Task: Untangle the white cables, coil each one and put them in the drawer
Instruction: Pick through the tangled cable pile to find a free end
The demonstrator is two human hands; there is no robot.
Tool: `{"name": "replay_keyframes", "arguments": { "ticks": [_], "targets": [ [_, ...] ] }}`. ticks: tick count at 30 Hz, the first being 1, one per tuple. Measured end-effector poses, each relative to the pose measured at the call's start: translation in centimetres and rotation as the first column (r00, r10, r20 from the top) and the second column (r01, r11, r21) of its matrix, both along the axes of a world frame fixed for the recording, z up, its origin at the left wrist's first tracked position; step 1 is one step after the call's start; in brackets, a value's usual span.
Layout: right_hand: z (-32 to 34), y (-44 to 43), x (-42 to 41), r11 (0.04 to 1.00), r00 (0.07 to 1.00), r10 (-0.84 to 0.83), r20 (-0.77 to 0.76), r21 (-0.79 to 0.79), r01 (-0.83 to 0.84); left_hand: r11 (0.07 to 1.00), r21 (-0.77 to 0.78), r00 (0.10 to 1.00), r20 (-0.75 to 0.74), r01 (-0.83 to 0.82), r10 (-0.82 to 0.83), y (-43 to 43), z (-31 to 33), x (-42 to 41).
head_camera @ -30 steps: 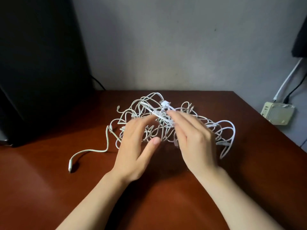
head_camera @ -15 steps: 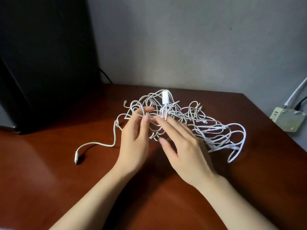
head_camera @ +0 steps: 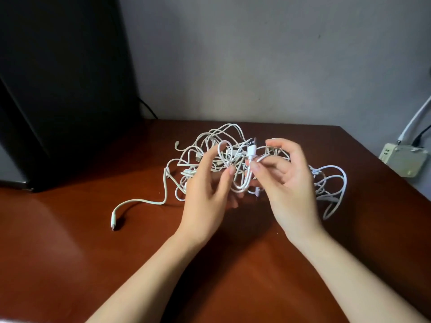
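– So, how far along is it?

– Barely begun, I'd judge. The white cables (head_camera: 235,159) lie in one big knotted heap on the surface (head_camera: 70,252), under and beyond both hands, with loops spilling out to the right of the right hand. Nothing is coiled, and no drawer is in view.

– What are the hands doing?

– The right hand (head_camera: 289,183) pinches one strand between thumb and forefinger, just under a white plug (head_camera: 251,150) that stands up between the two hands. The left hand (head_camera: 205,194) is in among the loops with its fingers loosely curved. Whether it grips a strand, I cannot tell.

– What's left?

– Nearly all of it: free that strand, then the others, coil each and stow them.

– And the room?

– A grey wall (head_camera: 256,66) rises beyond the hands. A big black object (head_camera: 58,89) fills the corner far left of the left hand; I cannot tell what it is. The surface is glossy reddish-brown wood. Off its edge, right of the right hand, sits a pale socket box (head_camera: 403,159) with cords running up. One loose cable end (head_camera: 113,221) trails out left of the left hand, flat on the surface.
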State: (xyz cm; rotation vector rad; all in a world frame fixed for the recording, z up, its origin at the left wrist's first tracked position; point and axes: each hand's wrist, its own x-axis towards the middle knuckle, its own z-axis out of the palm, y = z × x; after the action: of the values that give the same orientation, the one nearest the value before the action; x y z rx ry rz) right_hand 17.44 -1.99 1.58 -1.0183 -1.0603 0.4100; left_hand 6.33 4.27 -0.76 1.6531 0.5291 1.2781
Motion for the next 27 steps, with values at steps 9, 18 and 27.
{"name": "replay_keyframes", "arguments": {
  "ticks": [9,18,27],
  "targets": [
    [0.7,0.2,-1.5,0.972,0.898,-0.202,0.392,0.190,0.136,0.950,-0.193,0.963,0.161,0.244,-0.215,-0.7,0.6,-1.0],
    [-0.5,0.8,-1.8,0.967,0.847,-0.236,0.477,0.204,0.155,0.895,-0.352,0.951,0.241,0.272,-0.194,-0.2,1.4,-0.8],
    [-0.7,0.5,-0.2,0.974,0.937,-0.224,0.267,0.092,0.206,0.827,-0.457,0.915,0.371,0.327,-0.157,1.0,2.2,-1.6]
  ]
}}
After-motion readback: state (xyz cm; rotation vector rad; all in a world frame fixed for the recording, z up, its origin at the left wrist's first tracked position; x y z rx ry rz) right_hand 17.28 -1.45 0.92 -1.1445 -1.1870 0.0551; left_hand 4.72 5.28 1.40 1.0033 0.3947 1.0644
